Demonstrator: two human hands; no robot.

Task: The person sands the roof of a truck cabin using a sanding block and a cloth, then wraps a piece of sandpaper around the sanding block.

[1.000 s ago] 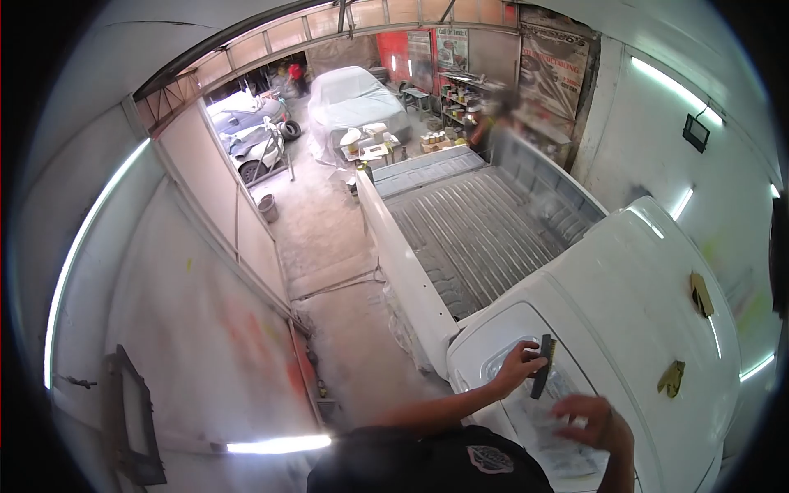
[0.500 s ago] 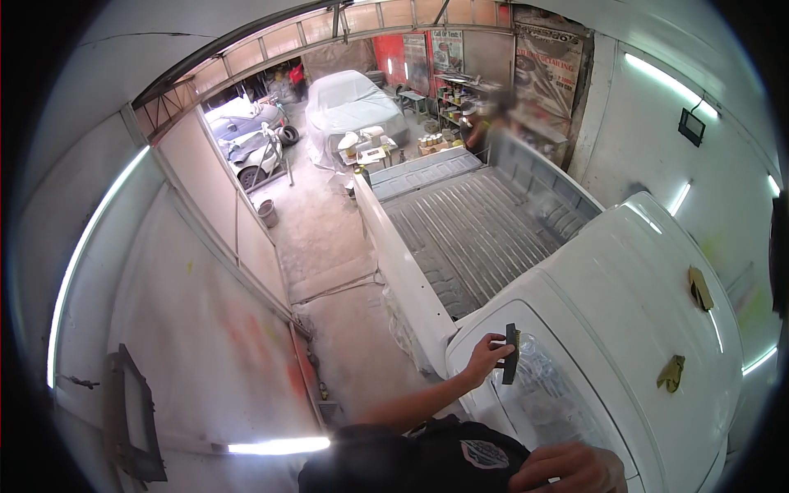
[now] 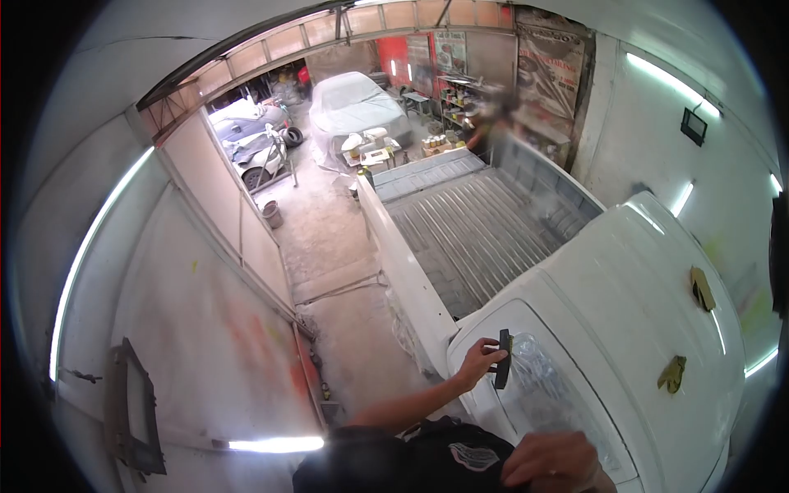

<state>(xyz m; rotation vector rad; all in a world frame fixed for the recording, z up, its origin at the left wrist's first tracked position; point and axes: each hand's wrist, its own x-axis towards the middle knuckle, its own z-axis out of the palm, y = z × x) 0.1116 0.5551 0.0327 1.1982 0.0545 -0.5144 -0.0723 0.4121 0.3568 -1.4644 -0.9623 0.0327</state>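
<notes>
My left hand (image 3: 479, 363) grips a long black sanding block (image 3: 503, 360) between thumb and fingers, with a yellowish edge on its far side. It is held upright at the white pickup cab's (image 3: 588, 304) side, next to the window covered in clear plastic (image 3: 538, 378); whether it touches the cab I cannot tell. My right hand (image 3: 555, 462) is near my chest at the bottom, its fingers curled and slightly blurred. What it holds, if anything, is hidden. Two folded olive-brown pieces, one farther (image 3: 701, 289) and one nearer (image 3: 672, 374), lie on the cab roof.
Behind the cab stretches the ribbed truck bed (image 3: 477, 230). A person (image 3: 485, 131) stands beyond it at the right, partly blurred. A covered car (image 3: 357, 111), a bucket (image 3: 272, 214) and a shelf with cans (image 3: 456, 103) are farther back. Walls with light tubes (image 3: 275, 444) flank the truck.
The sanding block and my left hand have shifted slightly left, and the block leans differently. My right hand has moved left and up a little. The view has shifted slightly.
</notes>
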